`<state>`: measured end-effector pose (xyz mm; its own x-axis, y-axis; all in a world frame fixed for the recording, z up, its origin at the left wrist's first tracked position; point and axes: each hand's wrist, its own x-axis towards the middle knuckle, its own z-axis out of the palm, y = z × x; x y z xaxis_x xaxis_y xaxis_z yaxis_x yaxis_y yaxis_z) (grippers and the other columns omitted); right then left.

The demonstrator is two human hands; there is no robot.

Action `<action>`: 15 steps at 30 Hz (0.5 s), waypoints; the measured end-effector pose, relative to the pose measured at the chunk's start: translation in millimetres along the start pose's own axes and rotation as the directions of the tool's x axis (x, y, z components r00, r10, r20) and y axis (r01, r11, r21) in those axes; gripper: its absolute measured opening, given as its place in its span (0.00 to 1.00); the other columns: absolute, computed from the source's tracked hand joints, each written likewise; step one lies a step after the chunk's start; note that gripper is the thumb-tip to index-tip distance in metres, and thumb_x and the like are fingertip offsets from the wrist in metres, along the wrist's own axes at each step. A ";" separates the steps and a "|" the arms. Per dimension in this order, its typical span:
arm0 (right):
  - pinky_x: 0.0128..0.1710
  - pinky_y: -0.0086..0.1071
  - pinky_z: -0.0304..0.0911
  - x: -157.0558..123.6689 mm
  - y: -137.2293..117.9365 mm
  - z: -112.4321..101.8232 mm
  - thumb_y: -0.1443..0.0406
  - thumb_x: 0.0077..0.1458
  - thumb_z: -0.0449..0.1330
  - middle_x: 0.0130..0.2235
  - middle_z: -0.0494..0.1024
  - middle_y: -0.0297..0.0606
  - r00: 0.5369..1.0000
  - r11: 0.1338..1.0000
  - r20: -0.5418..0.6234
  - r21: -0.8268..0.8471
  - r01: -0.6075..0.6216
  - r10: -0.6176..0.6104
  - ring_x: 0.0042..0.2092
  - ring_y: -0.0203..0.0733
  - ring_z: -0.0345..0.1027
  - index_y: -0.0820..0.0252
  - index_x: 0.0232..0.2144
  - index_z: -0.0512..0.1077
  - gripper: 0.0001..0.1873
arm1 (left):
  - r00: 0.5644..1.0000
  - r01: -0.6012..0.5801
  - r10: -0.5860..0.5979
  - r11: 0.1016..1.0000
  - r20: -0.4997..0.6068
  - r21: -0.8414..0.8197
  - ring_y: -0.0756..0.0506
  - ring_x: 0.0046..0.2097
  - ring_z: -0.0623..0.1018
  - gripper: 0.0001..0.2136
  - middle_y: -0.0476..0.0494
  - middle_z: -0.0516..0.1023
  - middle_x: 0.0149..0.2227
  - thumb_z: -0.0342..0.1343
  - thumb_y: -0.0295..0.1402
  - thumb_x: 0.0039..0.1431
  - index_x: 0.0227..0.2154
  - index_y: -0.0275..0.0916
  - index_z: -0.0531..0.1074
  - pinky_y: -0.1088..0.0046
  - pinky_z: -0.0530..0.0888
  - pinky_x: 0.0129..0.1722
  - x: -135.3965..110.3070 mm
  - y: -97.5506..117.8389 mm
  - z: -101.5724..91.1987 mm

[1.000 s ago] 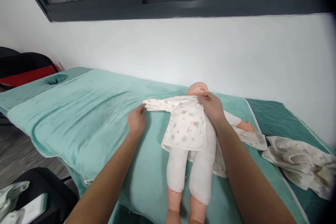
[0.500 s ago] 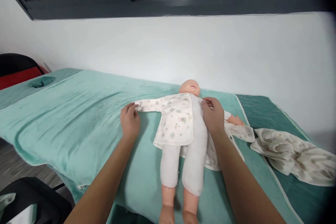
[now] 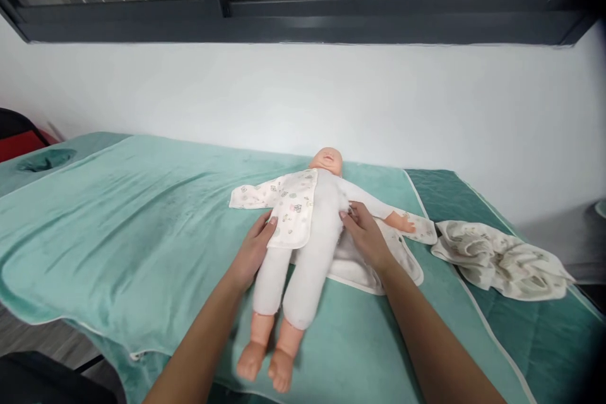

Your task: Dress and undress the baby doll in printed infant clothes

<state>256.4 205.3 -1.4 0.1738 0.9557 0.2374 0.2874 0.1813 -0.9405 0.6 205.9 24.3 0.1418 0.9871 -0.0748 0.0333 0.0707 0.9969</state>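
Note:
A baby doll (image 3: 308, 237) lies on its back on a teal towel (image 3: 142, 227), head toward the wall. A white printed baby jacket (image 3: 279, 202) covers its left side and arm, and the other half lies spread flat under its right side. My left hand (image 3: 254, 251) rests against the doll's hip at the jacket's lower hem, fingers together. My right hand (image 3: 364, 237) presses on the doll's other flank, over the spread jacket half, fingers curved against the body. Whether either hand grips cloth is not clear.
A crumpled printed cloth (image 3: 502, 255) lies on the darker green pad (image 3: 534, 328) to the right. The white wall and a dark window frame stand behind the bed. A face hole (image 3: 45, 160) shows at the far left, next to a red and black seat (image 3: 19, 139).
My left hand left the sleeve end and came in to the doll's hip. My right hand slid down from the chest to the flank. The jacket front now lies further open.

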 end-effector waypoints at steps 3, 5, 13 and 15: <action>0.43 0.34 0.61 -0.5 4.0 1.8 0.52 0.60 0.57 0.40 0.72 0.33 0.995 0.995 0.094 0.094 0.029 -0.038 0.41 0.42 0.65 0.53 0.47 0.66 0.17 | 0.997 0.077 -0.072 0.987 0.041 -0.142 0.37 0.59 0.74 0.29 0.42 0.71 0.62 0.55 0.52 0.60 0.61 0.47 0.65 0.61 0.71 0.57 -10.1 -0.1 1.6; 0.44 0.34 0.61 0.1 6.0 1.3 0.52 0.60 0.56 0.41 0.73 0.34 0.994 0.992 0.100 0.124 0.027 -0.040 0.42 0.42 0.65 0.52 0.49 0.66 0.18 | 0.991 0.117 -0.103 0.974 0.080 -0.193 0.37 0.58 0.75 0.28 0.44 0.70 0.62 0.55 0.51 0.60 0.62 0.50 0.64 0.60 0.73 0.56 -18.6 0.1 6.8; 0.48 0.37 0.62 1.8 5.2 -9.7 0.51 0.59 0.56 0.45 0.76 0.36 0.999 0.999 0.031 0.050 -0.006 0.004 0.45 0.43 0.68 0.55 0.49 0.69 0.20 | 0.998 0.027 -0.035 0.984 0.044 0.174 0.39 0.53 0.78 0.25 0.43 0.74 0.58 0.50 0.51 0.62 0.58 0.48 0.67 0.62 0.76 0.50 -26.9 4.2 9.9; 0.45 0.36 0.63 2.7 7.1 -24.9 0.51 0.58 0.56 0.42 0.78 0.36 1.000 1.000 -0.019 -0.004 -0.017 0.017 0.42 0.42 0.70 0.56 0.46 0.71 0.20 | 0.997 -0.047 0.065 0.924 -0.035 0.380 0.39 0.51 0.78 0.24 0.41 0.74 0.57 0.50 0.50 0.62 0.56 0.45 0.68 0.61 0.76 0.48 -17.0 8.5 5.3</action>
<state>282.4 203.4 -1.3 0.1970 0.9540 0.2260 0.2877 0.1641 -0.9436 3.7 188.9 33.9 0.1094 0.9940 -0.0090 0.4000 -0.0358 0.9158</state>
